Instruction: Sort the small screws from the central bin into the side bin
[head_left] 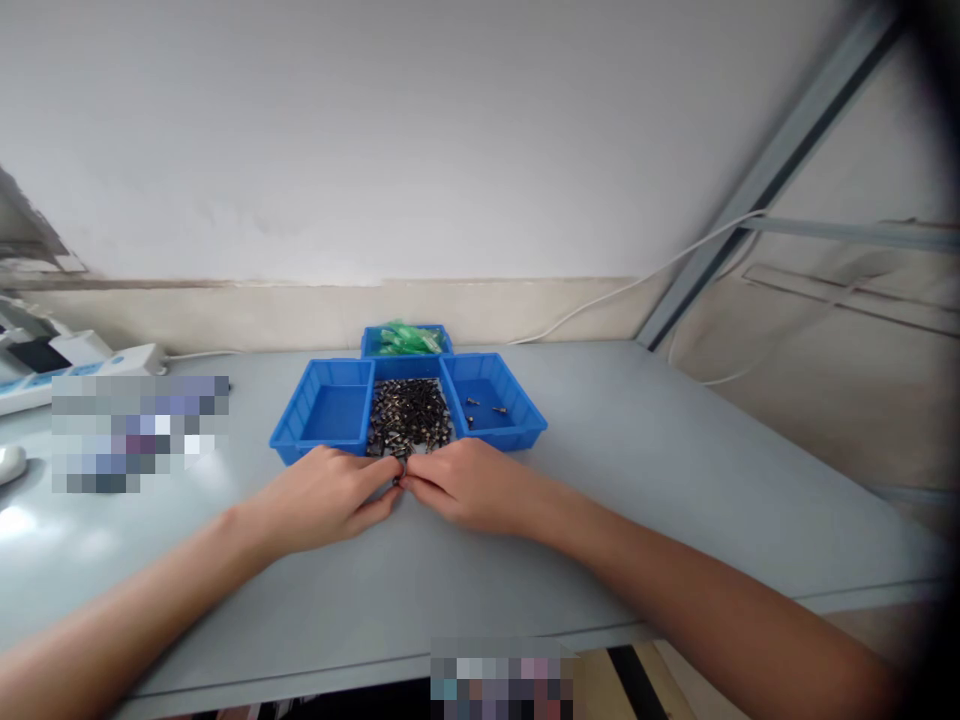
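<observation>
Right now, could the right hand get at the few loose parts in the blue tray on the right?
Probably yes. The right hand rests just in front of the right tray, which is open on top with a low wall; nothing lies between the hand and the few parts.

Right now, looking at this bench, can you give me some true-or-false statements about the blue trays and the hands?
The middle tray is heaped with small dark parts. True.
The left tray is full too. False: it looks empty.
The rear tray holds green pieces. True.
The hands are far apart. False: the left hand and right hand meet fingertip to fingertip just in front of the middle tray.
The right tray holds only a few parts. True.
</observation>
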